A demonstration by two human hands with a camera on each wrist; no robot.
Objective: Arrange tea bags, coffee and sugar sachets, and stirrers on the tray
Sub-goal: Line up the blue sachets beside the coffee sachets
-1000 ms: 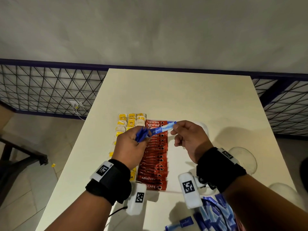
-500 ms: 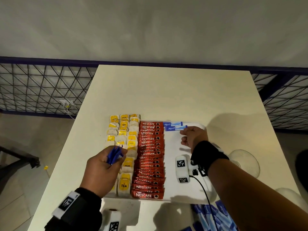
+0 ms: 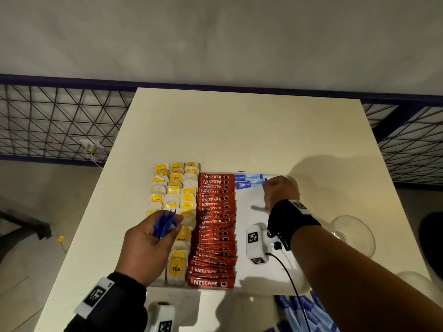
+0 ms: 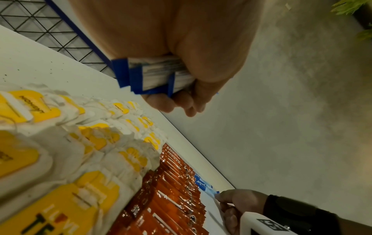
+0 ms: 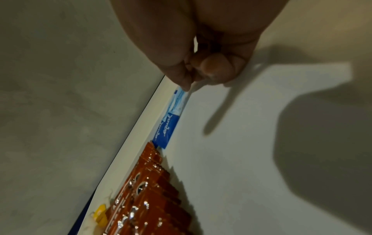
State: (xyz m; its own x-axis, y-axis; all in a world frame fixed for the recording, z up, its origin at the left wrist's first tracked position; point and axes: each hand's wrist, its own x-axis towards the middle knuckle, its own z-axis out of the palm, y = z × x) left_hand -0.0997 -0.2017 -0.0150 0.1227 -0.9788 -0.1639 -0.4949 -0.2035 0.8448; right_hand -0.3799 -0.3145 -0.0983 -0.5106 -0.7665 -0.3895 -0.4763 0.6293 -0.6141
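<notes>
A white tray (image 3: 251, 238) lies on the cream table. Yellow-tagged tea bags (image 3: 176, 188) fill its left side, and red coffee sachets (image 3: 215, 236) overlap in a column down the middle. Two blue sugar sachets (image 3: 248, 176) lie at the far edge, right of the coffee. My right hand (image 3: 266, 185) pinches the right end of the nearer sugar sachet (image 5: 171, 120), which lies flat on the tray. My left hand (image 3: 167, 226) hovers over the tea bags and grips a bundle of blue sugar sachets (image 4: 157, 76). No stirrers are in view.
A heap of blue sachets (image 3: 306, 315) lies at the table's near edge. Clear glass bowls (image 3: 352, 233) stand to the right of the tray. Black wire railing (image 3: 48, 121) runs behind the table on both sides.
My right hand drew one sachet from the left hand's bundle and carried it to the tray's far edge, below the first. My left hand pulled back toward me with the bundle.
</notes>
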